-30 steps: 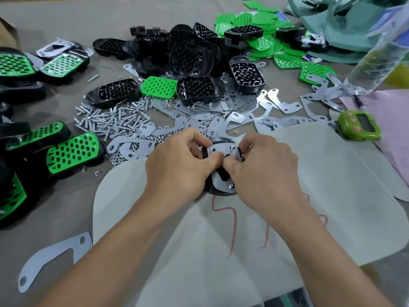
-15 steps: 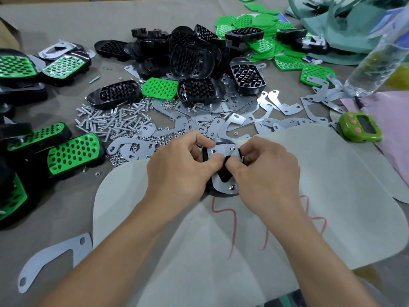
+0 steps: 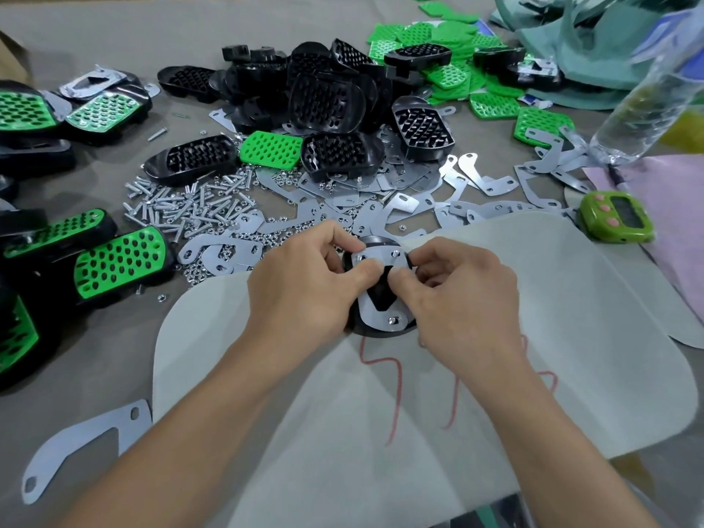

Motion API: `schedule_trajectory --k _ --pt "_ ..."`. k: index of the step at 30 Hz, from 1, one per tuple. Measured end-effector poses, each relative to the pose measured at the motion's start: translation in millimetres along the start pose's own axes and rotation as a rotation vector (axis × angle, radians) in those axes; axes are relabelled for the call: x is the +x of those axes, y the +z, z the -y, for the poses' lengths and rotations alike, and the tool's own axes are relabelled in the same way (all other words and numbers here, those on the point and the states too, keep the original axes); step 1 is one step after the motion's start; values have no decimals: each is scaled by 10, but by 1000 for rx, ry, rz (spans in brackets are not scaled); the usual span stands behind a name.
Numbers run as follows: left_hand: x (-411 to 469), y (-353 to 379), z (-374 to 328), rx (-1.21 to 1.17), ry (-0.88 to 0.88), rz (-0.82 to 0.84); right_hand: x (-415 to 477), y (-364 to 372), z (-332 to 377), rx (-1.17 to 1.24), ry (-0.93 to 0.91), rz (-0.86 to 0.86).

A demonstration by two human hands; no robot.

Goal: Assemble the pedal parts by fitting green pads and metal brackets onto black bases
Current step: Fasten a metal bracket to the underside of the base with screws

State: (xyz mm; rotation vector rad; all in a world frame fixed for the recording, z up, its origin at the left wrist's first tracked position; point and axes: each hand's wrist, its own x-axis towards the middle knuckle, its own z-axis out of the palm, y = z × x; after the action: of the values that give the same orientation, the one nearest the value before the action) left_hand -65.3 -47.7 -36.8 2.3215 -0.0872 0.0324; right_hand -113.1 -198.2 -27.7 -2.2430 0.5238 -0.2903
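Observation:
A black pedal base (image 3: 377, 329) lies upside down on a pale mat (image 3: 571, 337) at the centre, with a shiny metal bracket (image 3: 375, 314) on its back. My left hand (image 3: 304, 287) grips the base's left side, thumb pressed on the bracket. My right hand (image 3: 464, 295) holds the right side, its thumb and fingers curled at the bracket's middle. Both thumbs meet over the bracket's black opening. Nuts sit at the bracket's near and far holes. The base's green pad side is hidden underneath.
Beyond the hands lie loose brackets (image 3: 476, 181), a heap of screws and nuts (image 3: 183, 207), black bases (image 3: 327, 101) and green pads (image 3: 438, 32). Finished green-topped pedals (image 3: 118, 261) sit at the left. A green timer (image 3: 617, 219) and a plastic bottle (image 3: 644, 104) stand right. One bracket (image 3: 76, 443) lies near left.
Both hands stay on the pedal. The fingers of my right hand have shifted slightly on the bracket; the pedal has not moved.

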Motion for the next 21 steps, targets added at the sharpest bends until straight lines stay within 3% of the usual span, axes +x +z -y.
schedule_trajectory --k 9,12,21 --pt "64 -13 -42 49 -34 9 -260 -107 105 -146 -149 179" --pt "85 -29 -44 54 -47 20 -310 -72 179 -210 -202 143" --pt "108 -55 -45 46 -67 32 -329 41 302 -388 -137 62"
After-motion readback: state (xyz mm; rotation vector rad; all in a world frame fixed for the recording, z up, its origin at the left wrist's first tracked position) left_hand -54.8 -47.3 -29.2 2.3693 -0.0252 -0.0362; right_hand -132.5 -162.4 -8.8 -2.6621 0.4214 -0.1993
